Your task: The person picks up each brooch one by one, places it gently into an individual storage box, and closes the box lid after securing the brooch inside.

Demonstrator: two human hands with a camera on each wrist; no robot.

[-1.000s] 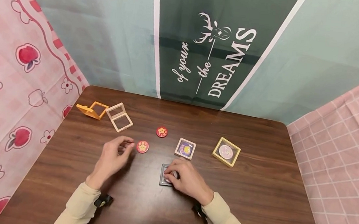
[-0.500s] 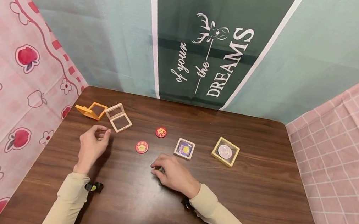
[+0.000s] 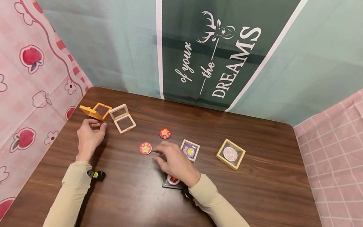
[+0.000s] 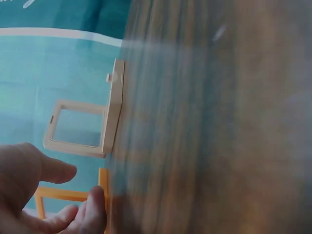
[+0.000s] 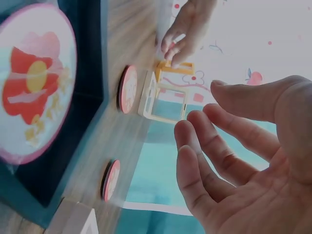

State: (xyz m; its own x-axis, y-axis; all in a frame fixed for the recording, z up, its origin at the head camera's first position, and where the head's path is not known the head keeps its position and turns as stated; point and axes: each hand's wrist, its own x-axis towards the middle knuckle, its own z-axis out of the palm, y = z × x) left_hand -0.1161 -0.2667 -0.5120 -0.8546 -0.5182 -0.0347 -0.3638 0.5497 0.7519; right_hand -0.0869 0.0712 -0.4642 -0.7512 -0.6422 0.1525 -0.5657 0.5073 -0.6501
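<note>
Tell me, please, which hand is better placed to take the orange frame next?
Probably the left hand: it is right at the orange frame and appears to hold nothing. The right hand is farther away, beside a red star badge.

Room to pass lies on the tabletop [image 3: 122, 195] between the left hand [image 3: 90, 138] and right hand [image 3: 176, 162]; the orange frame [image 3: 92, 113] stands directly ahead of the left, a red star badge [image 3: 145, 148] just beside the right

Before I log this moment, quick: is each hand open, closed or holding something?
Left hand: open, at the orange hinged frame; contact cannot be told.
Right hand: open, holding nothing, near a red star badge.
</note>
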